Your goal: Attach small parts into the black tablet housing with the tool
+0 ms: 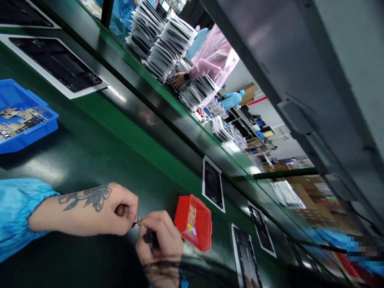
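Observation:
My left hand (120, 210), in a blue sleeve, is closed with its fingertips pinched together. My right hand (160, 244) is closed too, its thumb and forefinger meeting the left fingertips. A tiny thin piece shows where the fingertips meet; its kind is too small to make out. In the curl of my right fingers sits a small dark object (150, 239), partly hidden. Just beyond the right hand stands a red bin (204, 230) with small beige pieces inside. Off to the left, a blue bin (36, 132) holds many beige strips and small dark parts.
Black tablet-like housings (57, 64) lie on white sheets along the green bench (105, 156), and more (213, 182) lie to the right. Across a rail, a person in pink (214, 56) reaches among tall stacks (171, 44). A grey metal beam (270, 80) hangs overhead.

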